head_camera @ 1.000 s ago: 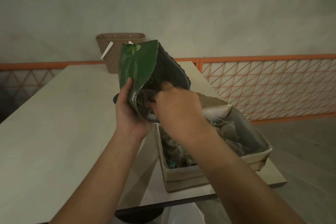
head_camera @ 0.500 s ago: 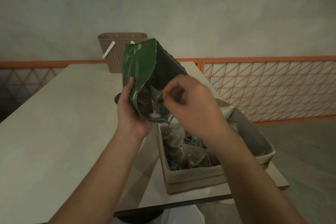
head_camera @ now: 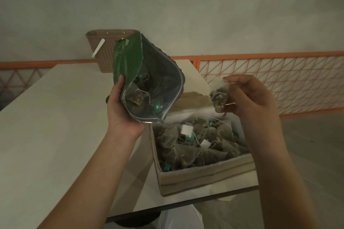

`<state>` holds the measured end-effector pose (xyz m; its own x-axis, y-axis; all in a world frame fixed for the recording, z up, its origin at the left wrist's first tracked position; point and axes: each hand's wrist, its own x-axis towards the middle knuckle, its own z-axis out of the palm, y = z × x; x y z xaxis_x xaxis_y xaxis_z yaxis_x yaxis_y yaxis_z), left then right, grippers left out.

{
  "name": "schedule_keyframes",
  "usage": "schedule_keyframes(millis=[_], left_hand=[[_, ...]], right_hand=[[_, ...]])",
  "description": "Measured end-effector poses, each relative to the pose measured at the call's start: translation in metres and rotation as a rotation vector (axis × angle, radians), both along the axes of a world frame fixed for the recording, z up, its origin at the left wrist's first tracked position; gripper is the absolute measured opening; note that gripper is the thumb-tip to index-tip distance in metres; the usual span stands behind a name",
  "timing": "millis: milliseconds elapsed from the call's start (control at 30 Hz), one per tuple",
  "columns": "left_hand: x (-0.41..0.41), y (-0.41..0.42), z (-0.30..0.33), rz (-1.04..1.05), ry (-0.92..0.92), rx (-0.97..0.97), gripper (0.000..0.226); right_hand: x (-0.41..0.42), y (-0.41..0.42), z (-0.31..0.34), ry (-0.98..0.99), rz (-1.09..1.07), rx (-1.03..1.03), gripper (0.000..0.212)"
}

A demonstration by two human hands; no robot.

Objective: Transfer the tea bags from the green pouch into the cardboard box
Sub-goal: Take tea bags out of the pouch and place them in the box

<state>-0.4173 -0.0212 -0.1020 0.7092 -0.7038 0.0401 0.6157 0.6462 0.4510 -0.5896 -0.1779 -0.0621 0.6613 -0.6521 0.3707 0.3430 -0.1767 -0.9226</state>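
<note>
My left hand [head_camera: 122,109] grips the green pouch [head_camera: 130,61] by its lower left side, tilted with its open mouth facing me. A few tea bags [head_camera: 136,96] lie inside its silver lining. My right hand [head_camera: 249,98] pinches one pyramid tea bag [head_camera: 218,98] in the air, above the far right part of the cardboard box [head_camera: 204,178]. The open box stands on the table's near right corner and holds several tea bags with strings and tags.
The pale table [head_camera: 46,126] stretches left and back. A brown perforated basket [head_camera: 106,50] stands at its far edge behind the pouch. An orange lattice railing [head_camera: 270,83] runs along the right. The table's front edge lies just below the box.
My right hand has come out of the pouch's mouth with a tea bag and moved right, over the box. The left hand keeps the pouch in about the same place.
</note>
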Motion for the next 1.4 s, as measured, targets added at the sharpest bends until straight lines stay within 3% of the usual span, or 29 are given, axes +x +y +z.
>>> schedule_keyframes(millis=[100, 300, 467, 600, 800, 867, 967, 1033, 1200, 1400], left_hand=[[-0.002, -0.002, 0.001, 0.008, -0.022, 0.023, 0.056], [-0.009, -0.008, 0.001, -0.011, -0.016, 0.031, 0.054], [-0.011, -0.008, 0.003, 0.016, -0.032, 0.046, 0.055], [-0.011, -0.007, 0.005, 0.01, -0.019, 0.035, 0.053], [-0.01, -0.002, 0.007, 0.018, -0.012, 0.04, 0.053], [-0.009, 0.001, 0.008, 0.017, -0.009, 0.037, 0.054], [-0.009, 0.002, 0.008, 0.001, 0.008, 0.033, 0.057], [-0.011, 0.001, 0.008, -0.01, 0.013, 0.035, 0.058], [-0.018, -0.002, 0.005, 0.05, 0.054, 0.068, 0.056], [-0.016, -0.002, 0.002, 0.091, 0.064, 0.09, 0.056]], right_hand=[[-0.009, -0.009, -0.007, 0.024, -0.046, -0.027, 0.012], [-0.012, -0.015, -0.031, 0.338, -0.016, -0.237, 0.01], [-0.012, -0.013, -0.035, 0.242, -0.035, -0.232, 0.006], [-0.009, -0.018, -0.053, 0.486, -0.111, -0.754, 0.008], [-0.006, -0.009, -0.052, 0.88, 0.091, -0.851, 0.033], [0.0, -0.004, -0.044, 0.769, -0.018, -0.855, 0.025], [0.012, 0.02, -0.023, 0.335, -0.157, -0.741, 0.007], [0.021, 0.041, -0.01, 0.214, -0.153, -0.775, 0.01], [0.059, 0.072, 0.006, 0.262, -0.163, -1.021, 0.014], [0.09, 0.077, 0.017, 0.577, -0.225, -1.161, 0.016]])
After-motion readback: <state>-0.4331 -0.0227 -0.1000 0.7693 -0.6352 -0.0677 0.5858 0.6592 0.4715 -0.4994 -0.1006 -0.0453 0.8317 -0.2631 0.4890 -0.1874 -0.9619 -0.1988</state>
